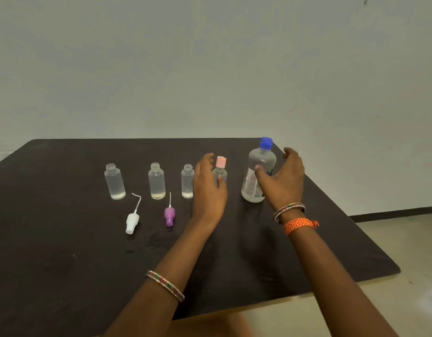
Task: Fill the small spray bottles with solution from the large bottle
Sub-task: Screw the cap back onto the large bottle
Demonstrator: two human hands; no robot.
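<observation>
dim, soft light — slight blur

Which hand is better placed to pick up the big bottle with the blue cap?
Right. The right hand is open beside the large bottle, fingers curving toward it. The left hand sits by the pink-capped bottle.

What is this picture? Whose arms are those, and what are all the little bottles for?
The camera sits on a person's head, looking down, so you see their own arms. On the dark table stand three open small bottles, each with a little clear liquid. A fourth small one has a pink cap. The big bottle has a blue cap. Two spray tops, white and purple, lie on the table. The left hand reaches for the pink-capped bottle, the right hand for the big bottle. Neither hand grips anything yet.
</observation>
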